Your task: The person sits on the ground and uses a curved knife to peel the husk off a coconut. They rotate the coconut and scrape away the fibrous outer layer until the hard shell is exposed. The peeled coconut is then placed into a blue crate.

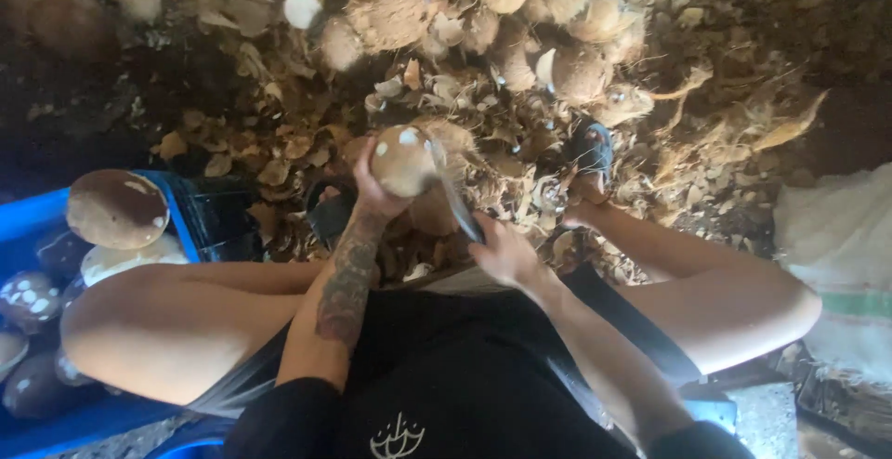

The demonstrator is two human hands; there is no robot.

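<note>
My left hand grips a round, mostly husked coconut, held up in front of me above my knees. My right hand is closed on the handle of a knife, whose blurred blade angles up against the coconut's right side. Fibres hang from the coconut where the blade meets it. My left forearm carries a tattoo. I sit with both knees spread, and a sandalled foot rests among the husk scraps.
A blue crate at left holds several peeled brown coconuts. Husk shavings cover the ground ahead, with a heap of unpeeled coconuts beyond. A white sack lies at right.
</note>
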